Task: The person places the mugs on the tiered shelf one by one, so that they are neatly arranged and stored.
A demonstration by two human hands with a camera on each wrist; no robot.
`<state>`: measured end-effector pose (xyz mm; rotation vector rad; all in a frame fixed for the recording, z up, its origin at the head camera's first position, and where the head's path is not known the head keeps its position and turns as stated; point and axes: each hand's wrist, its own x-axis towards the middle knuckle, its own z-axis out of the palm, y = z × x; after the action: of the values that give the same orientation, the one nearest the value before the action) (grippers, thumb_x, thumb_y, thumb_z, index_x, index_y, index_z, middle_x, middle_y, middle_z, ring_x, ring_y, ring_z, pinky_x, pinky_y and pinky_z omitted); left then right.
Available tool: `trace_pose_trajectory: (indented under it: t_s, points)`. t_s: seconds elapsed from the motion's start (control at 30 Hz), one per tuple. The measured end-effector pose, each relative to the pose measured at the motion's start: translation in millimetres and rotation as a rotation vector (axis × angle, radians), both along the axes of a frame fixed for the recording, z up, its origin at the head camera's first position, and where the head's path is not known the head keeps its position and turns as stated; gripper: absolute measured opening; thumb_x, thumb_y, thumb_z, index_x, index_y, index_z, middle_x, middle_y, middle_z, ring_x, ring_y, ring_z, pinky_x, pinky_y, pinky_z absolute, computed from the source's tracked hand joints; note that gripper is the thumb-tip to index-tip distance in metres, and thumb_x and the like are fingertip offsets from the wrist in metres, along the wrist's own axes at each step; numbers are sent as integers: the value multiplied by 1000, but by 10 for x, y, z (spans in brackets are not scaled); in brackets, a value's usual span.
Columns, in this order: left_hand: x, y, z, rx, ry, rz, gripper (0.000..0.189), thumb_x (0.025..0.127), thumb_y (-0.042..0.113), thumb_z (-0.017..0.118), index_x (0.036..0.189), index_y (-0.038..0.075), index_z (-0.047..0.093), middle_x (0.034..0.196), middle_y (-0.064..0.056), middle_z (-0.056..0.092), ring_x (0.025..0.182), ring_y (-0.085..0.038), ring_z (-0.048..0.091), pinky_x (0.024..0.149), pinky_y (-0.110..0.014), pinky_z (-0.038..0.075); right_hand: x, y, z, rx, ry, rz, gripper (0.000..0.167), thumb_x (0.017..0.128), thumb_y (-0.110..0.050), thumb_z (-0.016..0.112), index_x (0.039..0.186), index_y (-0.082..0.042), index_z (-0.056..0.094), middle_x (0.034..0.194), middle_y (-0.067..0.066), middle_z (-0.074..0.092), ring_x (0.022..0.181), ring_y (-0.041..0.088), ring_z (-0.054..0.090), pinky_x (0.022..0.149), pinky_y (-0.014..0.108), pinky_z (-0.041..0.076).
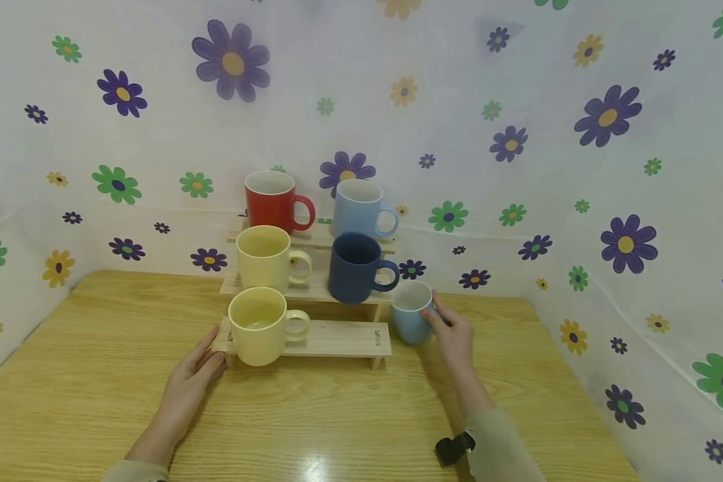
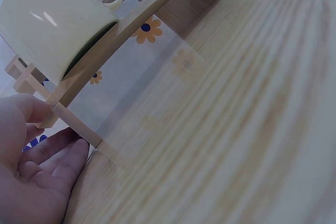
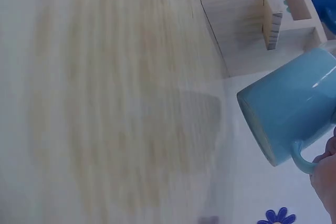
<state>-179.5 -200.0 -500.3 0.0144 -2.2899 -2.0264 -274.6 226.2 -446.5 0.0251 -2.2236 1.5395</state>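
My right hand (image 1: 454,335) grips a light blue mug (image 1: 411,320) by its handle side, just right of a three-step wooden rack (image 1: 337,338). In the right wrist view this mug (image 3: 289,103) is upright-sided, raised off the tabletop, its handle at my fingers (image 3: 326,171). My left hand (image 1: 187,378) holds the left end of the lowest step; the left wrist view shows the fingers at the step's corner and leg (image 2: 79,124). On that step stands a yellow mug (image 1: 258,331), handle to the right.
On the middle step are another yellow mug (image 1: 262,261) and a dark blue mug (image 1: 352,271). A red mug (image 1: 270,204) and a second light blue mug (image 1: 357,211) occupy the top step. The wooden table (image 1: 313,422) meets a flowered cloth (image 1: 446,80) behind and at the sides.
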Motion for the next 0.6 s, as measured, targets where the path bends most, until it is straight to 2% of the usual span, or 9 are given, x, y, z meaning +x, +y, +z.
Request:
trace_pose_trajectory:
  t_s: [0.1, 0.2, 0.3, 0.4, 0.6]
  points:
    - [1, -2, -1, -1, 1, 4, 62, 100, 34, 49, 153, 15, 23, 135, -21, 47, 106, 9, 52, 89, -14, 45, 93, 25, 46, -52, -8, -6, 42, 83, -17, 73, 123, -7, 62, 124, 9, 59, 117, 27, 55, 88, 25, 48]
    - [-9, 3, -2, 1, 2, 2, 62, 100, 34, 50, 153, 15, 23, 136, -23, 46, 106, 9, 52, 89, -14, 44, 199, 62, 99, -86, 10, -4, 40, 83, -13, 74, 121, -6, 64, 121, 8, 61, 112, 18, 59, 84, 18, 49]
    - [-14, 1, 3, 1, -7, -2, 62, 100, 35, 49, 153, 16, 22, 138, -24, 44, 106, 10, 51, 89, -13, 44, 316, 82, 174, -106, 19, 6, 38, 84, -10, 73, 120, -5, 64, 120, 10, 62, 103, 4, 61, 81, 17, 49]
    - [-12, -2, 9, 2, -13, -6, 63, 100, 35, 49, 153, 16, 22, 138, -24, 43, 106, 11, 50, 89, -13, 44, 420, 83, 247, -128, 25, 16, 37, 84, -7, 72, 120, -3, 64, 121, 11, 61, 98, -4, 60, 81, 17, 50]
    - [-18, 1, 9, 6, -2, -6, 62, 101, 34, 49, 153, 14, 22, 139, -23, 43, 107, 11, 50, 89, -13, 44, 524, 40, 289, -205, 102, 80, 33, 84, 1, 70, 117, -1, 65, 118, 10, 63, 101, 4, 62, 86, 20, 49]
